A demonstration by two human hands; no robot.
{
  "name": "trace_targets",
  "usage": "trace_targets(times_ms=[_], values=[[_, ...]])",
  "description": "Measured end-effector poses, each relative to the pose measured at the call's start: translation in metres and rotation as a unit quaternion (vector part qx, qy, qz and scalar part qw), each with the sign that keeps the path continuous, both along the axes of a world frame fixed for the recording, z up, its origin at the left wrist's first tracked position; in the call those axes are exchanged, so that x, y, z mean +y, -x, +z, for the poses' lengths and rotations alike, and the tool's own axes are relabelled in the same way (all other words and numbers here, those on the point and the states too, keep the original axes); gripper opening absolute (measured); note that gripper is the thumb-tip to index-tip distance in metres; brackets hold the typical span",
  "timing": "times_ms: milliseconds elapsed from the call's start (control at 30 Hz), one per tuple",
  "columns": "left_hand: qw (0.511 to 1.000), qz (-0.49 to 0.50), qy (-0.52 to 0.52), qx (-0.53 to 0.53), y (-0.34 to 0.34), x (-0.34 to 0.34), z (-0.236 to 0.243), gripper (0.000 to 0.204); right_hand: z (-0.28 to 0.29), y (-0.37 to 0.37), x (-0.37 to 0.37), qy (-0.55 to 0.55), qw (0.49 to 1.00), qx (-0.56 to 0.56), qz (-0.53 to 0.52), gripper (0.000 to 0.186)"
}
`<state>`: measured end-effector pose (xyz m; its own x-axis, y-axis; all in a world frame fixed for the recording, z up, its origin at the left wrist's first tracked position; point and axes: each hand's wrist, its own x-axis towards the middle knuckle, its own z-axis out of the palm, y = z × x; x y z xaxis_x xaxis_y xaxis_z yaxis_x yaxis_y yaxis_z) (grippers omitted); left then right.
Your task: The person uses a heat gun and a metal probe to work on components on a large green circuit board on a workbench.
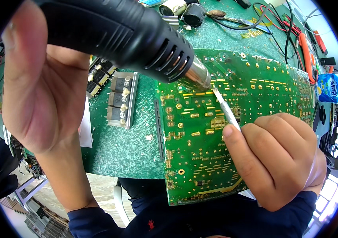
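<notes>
Two tools meet over one spot on a large green circuit board [232, 131], which lies solder side up on a green textured counter [125, 146], its near edge hanging over the counter's front edge toward the person. The board's long axis runs left to right and slightly away.

From the upper left, the left hand [38, 87] is wrapped around the handle of a black hot-air gun [125, 35]. The gun slants down to the right, and its round metal nozzle [196, 77] hangs just above the board's upper-left area.

From the lower right, the right hand [276, 158] pinches slim metal tweezers [226, 109], thumb and fingers closed on the shaft. The tweezers slant up and left, and their tip sits just right of the nozzle, touching or almost touching the board; I cannot tell which. The right hand is nearer the board, resting over it; the left is raised well above.

Left of the board lies a grey finned heat sink [121, 101] carrying three black components. At the counter's far edge are a black cylindrical part [192, 15] and tangled red and black wires [284, 27]. At the far right sits a small blue packet [329, 88] with a white and yellow label.
</notes>
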<state>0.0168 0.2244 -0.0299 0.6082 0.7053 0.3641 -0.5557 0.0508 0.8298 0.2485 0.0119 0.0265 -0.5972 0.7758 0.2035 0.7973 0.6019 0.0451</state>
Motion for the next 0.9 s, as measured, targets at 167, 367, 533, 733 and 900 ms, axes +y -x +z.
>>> trace_targets(times_ms=[167, 367, 533, 733, 900], values=[[1.0, -0.004, -0.001, 0.008, 0.01, -0.002, 0.006, 0.084, -0.002, 0.001, 0.002, -0.027, 0.999, -0.016, 0.031, 0.039], [1.0, 0.018, -0.008, -0.012, -0.001, -0.006, 0.003, 0.083, -0.002, 0.002, -0.002, -0.037, 0.999, -0.016, 0.013, 0.039], [1.0, 0.01, -0.023, 0.016, 0.005, -0.006, 0.007, 0.082, -0.002, 0.006, -0.001, -0.031, 1.0, 0.001, -0.006, 0.036], [0.999, -0.027, -0.01, 0.019, 0.005, -0.001, 0.002, 0.082, -0.003, 0.005, -0.003, -0.027, 0.999, -0.001, -0.024, 0.035], [1.0, -0.009, -0.005, 0.017, 0.004, -0.006, 0.005, 0.082, -0.002, 0.006, -0.002, -0.022, 0.999, 0.007, -0.029, 0.035]])
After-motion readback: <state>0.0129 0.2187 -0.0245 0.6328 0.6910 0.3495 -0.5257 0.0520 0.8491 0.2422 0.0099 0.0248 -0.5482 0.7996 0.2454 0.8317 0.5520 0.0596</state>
